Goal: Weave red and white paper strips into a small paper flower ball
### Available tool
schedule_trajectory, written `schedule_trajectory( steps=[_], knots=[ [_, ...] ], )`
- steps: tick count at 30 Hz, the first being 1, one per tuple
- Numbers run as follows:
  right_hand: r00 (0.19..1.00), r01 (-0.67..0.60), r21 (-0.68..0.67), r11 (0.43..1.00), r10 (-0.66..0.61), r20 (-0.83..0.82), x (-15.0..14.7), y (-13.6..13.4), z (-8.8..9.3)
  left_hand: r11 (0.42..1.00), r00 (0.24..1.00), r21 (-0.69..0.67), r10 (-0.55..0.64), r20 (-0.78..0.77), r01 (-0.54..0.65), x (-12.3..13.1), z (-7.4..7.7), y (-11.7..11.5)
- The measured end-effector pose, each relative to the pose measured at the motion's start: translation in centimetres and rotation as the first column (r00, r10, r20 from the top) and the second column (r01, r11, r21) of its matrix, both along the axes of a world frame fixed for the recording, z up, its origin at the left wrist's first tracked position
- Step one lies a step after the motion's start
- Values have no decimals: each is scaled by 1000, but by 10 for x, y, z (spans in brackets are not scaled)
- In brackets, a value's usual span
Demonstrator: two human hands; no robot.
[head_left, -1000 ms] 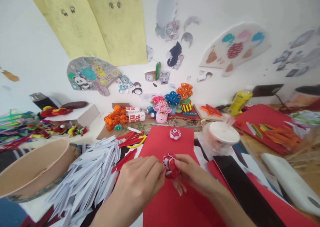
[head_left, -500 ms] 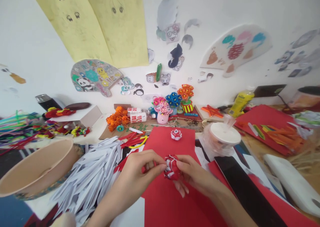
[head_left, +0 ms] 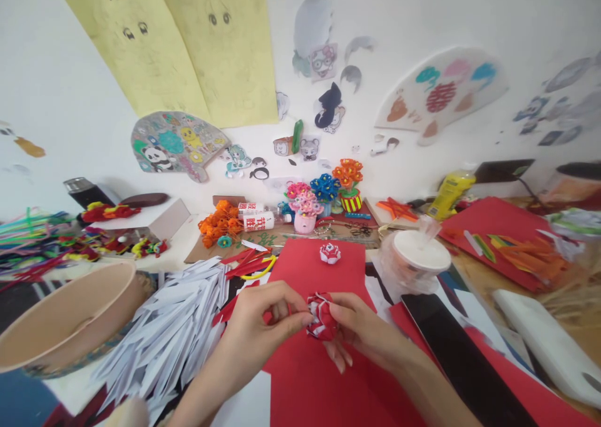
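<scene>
Work area centred on the red sheet, taken here as the reference for all positions. Above its middle part, the right hand holds a red-and-white paper ball, thumb on the near upper side and other fingers curled beneath and behind. The left hand, over the left edge of the sheet, has its thumb and forefinger drawn nearly together at the ball's left side; whether they grip a fold of it cannot be told. A second paper ball, of like pattern, rests on the far end of the sheet, apart from both hands. Left of the sheet lies a heap of white paper strips, with a pale oval container farther left. Near the sheet's far left corner is a yellow loop. Right of the sheet: a white-lidded cup in clear wrapping, a black slab and, farther right, a white slab. Beyond the far edge stand pink flowers, blue flowers and orange flowers.
</scene>
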State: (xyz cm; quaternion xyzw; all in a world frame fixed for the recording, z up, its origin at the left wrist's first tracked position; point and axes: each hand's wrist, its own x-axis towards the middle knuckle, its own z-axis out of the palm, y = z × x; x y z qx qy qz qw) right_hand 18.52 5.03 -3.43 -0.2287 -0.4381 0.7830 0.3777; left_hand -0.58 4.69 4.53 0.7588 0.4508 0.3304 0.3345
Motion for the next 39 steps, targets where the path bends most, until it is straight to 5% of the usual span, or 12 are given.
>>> schedule_trajectory(
  steps=[10, 19, 28, 39],
  knots=[
    [1000, 14, 27, 1000, -15, 16, 0, -1, 3, 967, 992, 225, -107, -67, 119, -1, 3, -7],
    [999, 30, 74, 997, -32, 31, 1, 0, 4, 995, 981, 89, -33, -192, 51, 6, 10, -13],
    [993, 82, 195, 977, -96, 62, -2, 0, 16, 996, 994, 89, 2, -109, 8, 6, 6, -10],
    [986, 78, -37, 996, -83, -147, -2, -2, 10, 980, 999, 197, 27, -26, -21, -1, 2, -9]
  ],
)
